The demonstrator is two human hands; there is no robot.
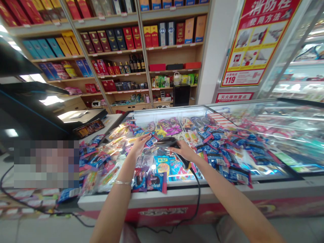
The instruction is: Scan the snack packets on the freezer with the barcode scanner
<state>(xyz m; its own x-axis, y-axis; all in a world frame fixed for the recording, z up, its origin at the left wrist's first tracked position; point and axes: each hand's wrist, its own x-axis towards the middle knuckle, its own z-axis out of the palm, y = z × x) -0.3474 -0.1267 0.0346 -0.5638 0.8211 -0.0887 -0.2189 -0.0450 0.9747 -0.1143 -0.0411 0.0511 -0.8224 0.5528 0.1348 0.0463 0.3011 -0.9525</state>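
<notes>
Blue packets [220,160] flank the black scanner [165,142] gripped in the right fingers [174,150], the left fingers [145,137] pinching a small packet [152,141].

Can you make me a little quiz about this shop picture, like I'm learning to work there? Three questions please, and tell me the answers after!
1. Which hand holds the black barcode scanner?
2. True or false: a bracelet is on the left arm.
3. Loose snack packets lie spread across: A) a chair; B) a chest freezer; C) a bed.

Key:
1. The right hand.
2. True.
3. B.
</notes>
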